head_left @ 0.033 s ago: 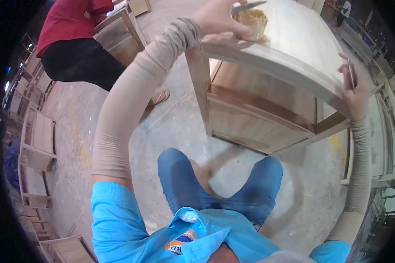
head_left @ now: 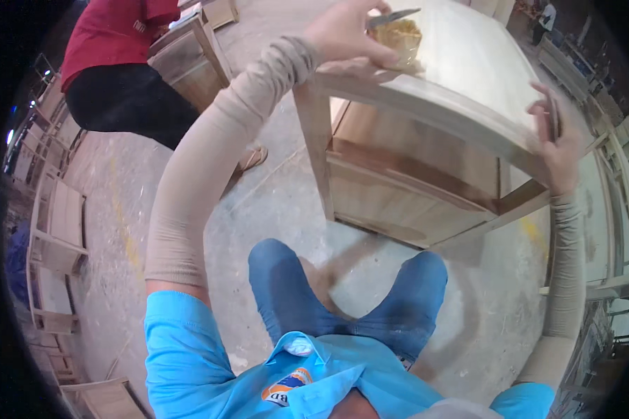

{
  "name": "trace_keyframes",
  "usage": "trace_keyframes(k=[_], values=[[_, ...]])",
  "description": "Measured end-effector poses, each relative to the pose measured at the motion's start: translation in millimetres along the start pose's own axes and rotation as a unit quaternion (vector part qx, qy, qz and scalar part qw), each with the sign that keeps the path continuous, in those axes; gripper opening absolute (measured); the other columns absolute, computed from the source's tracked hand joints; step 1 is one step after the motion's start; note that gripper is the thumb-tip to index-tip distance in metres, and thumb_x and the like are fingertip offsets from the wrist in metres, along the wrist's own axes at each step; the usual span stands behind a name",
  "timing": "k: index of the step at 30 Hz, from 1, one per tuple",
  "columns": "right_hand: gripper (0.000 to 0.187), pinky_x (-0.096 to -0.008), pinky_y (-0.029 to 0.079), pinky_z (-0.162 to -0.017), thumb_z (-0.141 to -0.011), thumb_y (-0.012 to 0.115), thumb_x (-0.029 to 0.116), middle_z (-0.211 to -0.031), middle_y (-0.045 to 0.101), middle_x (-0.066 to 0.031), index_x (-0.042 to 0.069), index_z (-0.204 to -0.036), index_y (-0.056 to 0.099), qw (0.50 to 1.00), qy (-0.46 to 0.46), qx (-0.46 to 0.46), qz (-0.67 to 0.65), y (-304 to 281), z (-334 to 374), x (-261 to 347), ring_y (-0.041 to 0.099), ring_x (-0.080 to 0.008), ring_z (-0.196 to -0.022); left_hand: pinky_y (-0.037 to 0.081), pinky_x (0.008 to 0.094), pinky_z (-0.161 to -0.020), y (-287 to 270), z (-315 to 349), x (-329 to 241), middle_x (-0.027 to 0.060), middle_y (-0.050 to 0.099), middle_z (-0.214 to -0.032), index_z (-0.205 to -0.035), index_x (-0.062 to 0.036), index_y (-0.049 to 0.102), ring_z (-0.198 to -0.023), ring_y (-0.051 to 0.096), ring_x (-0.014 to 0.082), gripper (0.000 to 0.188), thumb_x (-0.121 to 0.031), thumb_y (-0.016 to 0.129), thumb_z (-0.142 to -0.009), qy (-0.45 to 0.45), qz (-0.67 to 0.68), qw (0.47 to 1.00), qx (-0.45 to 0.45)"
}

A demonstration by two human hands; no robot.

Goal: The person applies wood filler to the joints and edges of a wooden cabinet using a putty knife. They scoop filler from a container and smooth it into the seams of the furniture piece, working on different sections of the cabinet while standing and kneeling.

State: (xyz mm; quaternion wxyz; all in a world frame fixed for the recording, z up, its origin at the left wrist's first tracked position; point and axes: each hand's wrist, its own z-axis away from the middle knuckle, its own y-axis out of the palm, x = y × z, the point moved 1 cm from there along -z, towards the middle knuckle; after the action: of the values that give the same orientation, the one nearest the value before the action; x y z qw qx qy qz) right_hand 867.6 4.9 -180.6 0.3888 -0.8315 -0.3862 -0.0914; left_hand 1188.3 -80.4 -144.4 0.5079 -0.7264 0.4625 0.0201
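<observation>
At the far end of the wooden cabinet top (head_left: 468,56), my left hand (head_left: 342,35) is partly closed around a flat metal blade (head_left: 395,17). Under the blade is a clear plastic cup (head_left: 404,43) smeared with yellow-brown paste; my thumb is against its near side, and I cannot tell whether the hand bears its weight. My right hand (head_left: 560,143) is at the right edge of the top, with a thin dark flat piece (head_left: 554,115) between thumb and fingers. That piece is seen edge-on, so its kind is unclear.
Below the top, the cabinet has an open shelf space (head_left: 412,160) facing me. A person in a red shirt (head_left: 112,38) bends over another wooden cabinet (head_left: 192,63) at the upper left. Unfinished wooden furniture (head_left: 59,209) lines the left side, and wooden frames (head_left: 618,230) stand at the right.
My right hand has shifted slightly left along the cabinet edge. The left hand, with blade and cup, sits slightly further left in view. Both hands keep their hold.
</observation>
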Motion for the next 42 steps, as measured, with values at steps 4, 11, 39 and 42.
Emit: trace_keyframes(k=[4,11,39,42], values=[[0.043,-0.0214,0.044,-0.057,-0.088,0.056,0.02,-0.096,0.063,-0.0052,0.006,-0.128,0.047,0.981,-0.002,0.037,-0.191,36.2,-21.9,30.4,0.054,-0.0069,-0.071,0.049,0.0301,-0.075,7.0,-6.2,29.8,0.0128,0.066,-0.088,-0.109,-0.0064,0.055,-0.085,0.064,0.0191,0.056,-0.02,0.08,-0.061,0.075,-0.048,0.995,-0.037],[0.046,-0.0188,0.044,-0.048,-0.097,0.041,0.037,-0.114,0.059,-0.0134,0.008,-0.133,0.04,0.817,0.291,0.134,-0.479,76.1,-58.1,50.4,0.059,-0.009,-0.076,0.048,0.029,-0.073,10.4,13.6,-21.8,0.0122,0.067,-0.084,-0.109,-0.0072,0.052,-0.079,0.064,0.0176,0.054,-0.021,0.079,-0.064,0.106,0.05,0.989,-0.088],[0.057,-0.0206,0.043,-0.045,-0.097,0.032,0.05,-0.109,0.058,-0.0189,0.003,-0.128,0.042,0.732,0.235,0.038,-0.639,65.5,39.6,82.4,0.06,-0.0238,-0.081,0.046,0.0306,-0.059,-13.8,84.9,-132.3,0.0089,0.058,-0.075,-0.086,-0.0013,0.059,-0.068,0.058,0.0202,0.011,-0.012,0.057,-0.082,0.267,-0.339,0.902,0.006],[0.056,-0.0209,0.043,-0.045,-0.097,0.032,0.05,-0.105,0.061,-0.0159,0.003,-0.124,0.046,0.728,0.257,0.035,-0.635,68.4,38.5,81.1,0.063,-0.0227,-0.082,0.047,0.0321,-0.059,-6.9,80.0,-130.4,0.01,0.059,-0.074,-0.082,-0.0016,0.06,-0.069,0.059,0.0226,0.01,-0.011,0.058,-0.079,0.257,-0.335,0.906,0.002]])
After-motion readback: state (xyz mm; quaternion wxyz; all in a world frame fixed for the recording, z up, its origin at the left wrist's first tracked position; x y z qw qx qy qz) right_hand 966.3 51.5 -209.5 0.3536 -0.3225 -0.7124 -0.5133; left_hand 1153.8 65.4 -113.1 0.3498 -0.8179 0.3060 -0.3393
